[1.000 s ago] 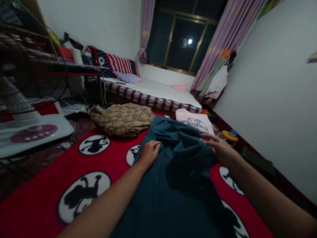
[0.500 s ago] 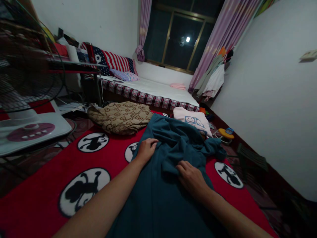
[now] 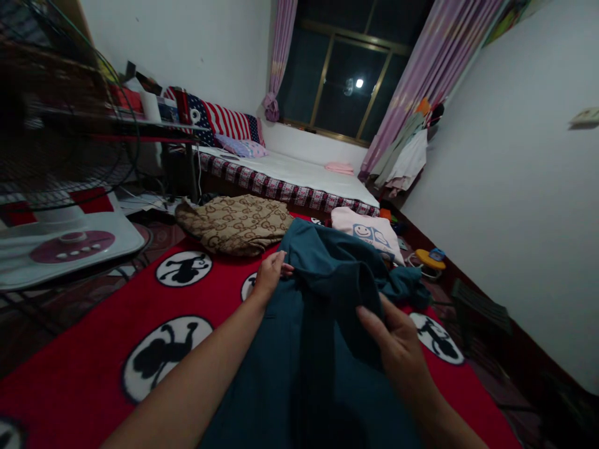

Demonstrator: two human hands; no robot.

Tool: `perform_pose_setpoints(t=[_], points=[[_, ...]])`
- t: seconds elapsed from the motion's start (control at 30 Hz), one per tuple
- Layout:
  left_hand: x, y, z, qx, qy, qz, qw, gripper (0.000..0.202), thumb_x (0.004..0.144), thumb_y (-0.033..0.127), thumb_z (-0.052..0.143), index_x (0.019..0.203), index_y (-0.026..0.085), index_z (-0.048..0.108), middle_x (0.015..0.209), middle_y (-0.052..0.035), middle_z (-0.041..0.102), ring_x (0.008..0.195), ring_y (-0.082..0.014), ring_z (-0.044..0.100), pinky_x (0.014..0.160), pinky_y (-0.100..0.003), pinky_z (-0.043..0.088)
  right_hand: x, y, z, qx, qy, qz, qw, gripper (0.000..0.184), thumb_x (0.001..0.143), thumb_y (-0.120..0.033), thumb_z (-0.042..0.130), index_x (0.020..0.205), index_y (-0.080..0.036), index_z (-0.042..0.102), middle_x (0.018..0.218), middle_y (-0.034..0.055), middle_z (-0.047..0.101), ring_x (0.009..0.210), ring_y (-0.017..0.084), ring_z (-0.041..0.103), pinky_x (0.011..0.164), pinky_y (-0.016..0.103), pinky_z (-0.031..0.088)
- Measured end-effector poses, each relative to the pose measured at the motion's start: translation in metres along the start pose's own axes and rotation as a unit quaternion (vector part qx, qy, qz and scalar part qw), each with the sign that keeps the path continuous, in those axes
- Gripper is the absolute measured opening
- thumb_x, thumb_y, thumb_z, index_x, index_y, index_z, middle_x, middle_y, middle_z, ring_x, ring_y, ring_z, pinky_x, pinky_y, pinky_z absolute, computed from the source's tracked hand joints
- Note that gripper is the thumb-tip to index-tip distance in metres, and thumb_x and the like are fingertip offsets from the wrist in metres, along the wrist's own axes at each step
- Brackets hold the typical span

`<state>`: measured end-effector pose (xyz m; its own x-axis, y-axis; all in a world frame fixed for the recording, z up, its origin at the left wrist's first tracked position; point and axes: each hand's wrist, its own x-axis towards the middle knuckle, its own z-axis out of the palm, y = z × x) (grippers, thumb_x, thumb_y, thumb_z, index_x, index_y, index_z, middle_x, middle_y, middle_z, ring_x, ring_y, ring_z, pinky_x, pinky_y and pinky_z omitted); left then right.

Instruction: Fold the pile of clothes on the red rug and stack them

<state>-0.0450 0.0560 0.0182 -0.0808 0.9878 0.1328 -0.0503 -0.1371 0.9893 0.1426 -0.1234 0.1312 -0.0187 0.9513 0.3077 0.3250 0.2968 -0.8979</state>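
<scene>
A dark teal shirt [image 3: 266, 374], its exact cut hard to tell, is spread over a red blanket [image 3: 93, 330] with black-and-white round figures. My left hand [image 3: 272, 273] pinches its cloth near the left edge. Between the fingers and thumb of my right hand [image 3: 395, 333] is a raised, tube-like part of the same shirt, probably a sleeve end, held above the rest. Another crumpled part lies beyond on the right. Past the shirt sit a folded pink top [image 3: 367, 234] with a smiley print and a brown patterned cloth [image 3: 238, 224].
At the left a fan [image 3: 70, 243] stands close to the blanket, near a cluttered table [image 3: 182, 128]. A low bed [image 3: 290, 168] runs under the window. On the right are a yellow stool [image 3: 429, 259] and a dark folding chair [image 3: 482, 308].
My right hand has lifted a part of the shirt up and to the right, opening its end. My left hand has moved slightly away and now pinches the cloth.
</scene>
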Motion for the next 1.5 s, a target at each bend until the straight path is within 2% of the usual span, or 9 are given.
perform_pose_setpoints(t=[0.1, 0.17, 0.23, 0.47, 0.67, 0.87, 1.23, 1.37, 1.5], points=[[0.001, 0.003, -0.006, -0.067, 0.021, -0.045, 0.997, 0.055, 0.078, 0.059, 0.049, 0.103, 0.011, 0.06, 0.062, -0.0039, 0.067, 0.053, -0.0144, 0.064, 0.051, -0.022, 0.047, -0.022, -0.004, 0.011, -0.098, -0.146, -0.088, 0.981, 0.025, 0.089, -0.038, 0.056, 0.105, -0.023, 0.069, 0.096, 0.0033, 0.069, 0.089, 0.017, 0.063, 0.079, 0.025, 0.049], [0.002, 0.004, -0.01, -0.073, 0.042, -0.052, 0.995, 0.051, 0.077, 0.057, 0.051, 0.1, 0.012, 0.06, 0.062, -0.0025, 0.065, 0.052, -0.0129, 0.062, 0.051, -0.021, 0.047, -0.03, -0.008, 0.014, -0.153, -0.256, -0.098, 0.95, 0.021, 0.09, -0.037, 0.056, 0.098, -0.024, 0.07, 0.091, 0.0018, 0.069, 0.086, 0.016, 0.064, 0.078, 0.024, 0.048], [0.003, 0.003, -0.011, -0.057, 0.054, -0.051, 0.996, 0.046, 0.077, 0.053, 0.051, 0.096, 0.012, 0.061, 0.064, -0.0024, 0.065, 0.052, -0.012, 0.061, 0.051, -0.021, 0.047, -0.031, -0.007, 0.017, -0.196, -0.296, -0.089, 0.931, 0.021, 0.092, -0.037, 0.053, 0.095, -0.024, 0.07, 0.09, 0.0014, 0.07, 0.085, 0.014, 0.064, 0.078, 0.023, 0.047], [0.004, 0.0, -0.007, 0.092, 0.084, -0.008, 0.992, 0.028, 0.068, 0.023, 0.065, 0.094, 0.013, 0.067, 0.087, -0.0086, 0.069, 0.075, -0.017, 0.064, 0.069, -0.027, 0.051, 0.012, 0.047, 0.024, -0.276, -0.2, -0.137, 0.93, 0.022, 0.089, -0.031, 0.056, 0.106, -0.023, 0.067, 0.114, 0.0059, 0.064, 0.102, 0.018, 0.061, 0.087, 0.029, 0.047], [-0.007, 0.003, -0.003, 0.221, 0.082, 0.032, 0.971, 0.037, 0.067, 0.009, 0.064, 0.103, 0.017, 0.068, 0.087, -0.0088, 0.07, 0.083, -0.0227, 0.065, 0.081, -0.035, 0.049, 0.128, 0.108, 0.025, -0.283, -0.02, -0.074, 0.956, 0.015, 0.081, -0.018, 0.056, 0.088, -0.018, 0.069, 0.095, 0.0055, 0.068, 0.09, 0.017, 0.064, 0.086, 0.029, 0.048], [-0.012, 0.001, 0.0, 0.349, 0.04, 0.062, 0.934, 0.036, 0.079, 0.011, 0.058, 0.114, 0.017, 0.065, 0.094, -0.0113, 0.071, 0.086, -0.0232, 0.066, 0.079, -0.033, 0.049, 0.231, 0.142, 0.055, -0.289, 0.089, 0.049, 0.952, 0.041, 0.08, -0.029, 0.058, 0.115, -0.009, 0.061, 0.104, 0.0151, 0.069, 0.093, 0.023, 0.066, 0.083, 0.034, 0.05], [-0.019, 0.002, 0.011, 0.354, 0.006, 0.092, 0.931, 0.03, 0.085, 0.013, 0.053, 0.111, 0.022, 0.066, 0.102, -0.0084, 0.072, 0.094, -0.0232, 0.067, 0.083, -0.033, 0.049, 0.228, 0.167, 0.053, -0.35, 0.188, 0.068, 0.915, 0.037, 0.071, -0.011, 0.048, 0.103, -0.016, 0.066, 0.103, 0.012, 0.065, 0.095, 0.026, 0.062, 0.083, 0.037, 0.048], [-0.021, 0.001, 0.013, 0.374, -0.001, 0.097, 0.922, 0.029, 0.085, 0.013, 0.054, 0.109, 0.022, 0.066, 0.106, -0.0076, 0.071, 0.1, -0.0233, 0.066, 0.088, -0.033, 0.048, 0.255, 0.156, 0.067, -0.41, 0.175, -0.02, 0.895, 0.037, 0.078, -0.013, 0.047, 0.112, -0.016, 0.061, 0.115, 0.0143, 0.06, 0.112, 0.027, 0.054, 0.091, 0.037, 0.043], [-0.021, -0.002, 0.014, 0.391, -0.013, 0.099, 0.915, 0.03, 0.083, 0.014, 0.057, 0.11, 0.022, 0.065, 0.107, -0.0076, 0.07, 0.101, -0.0242, 0.065, 0.088, -0.034, 0.048, 0.291, 0.155, 0.08, -0.381, 0.131, 0.004, 0.915, 0.044, 0.083, -0.025, 0.052, 0.125, -0.012, 0.052, 0.118, 0.0169, 0.06, 0.111, 0.027, 0.055, 0.093, 0.037, 0.042]])
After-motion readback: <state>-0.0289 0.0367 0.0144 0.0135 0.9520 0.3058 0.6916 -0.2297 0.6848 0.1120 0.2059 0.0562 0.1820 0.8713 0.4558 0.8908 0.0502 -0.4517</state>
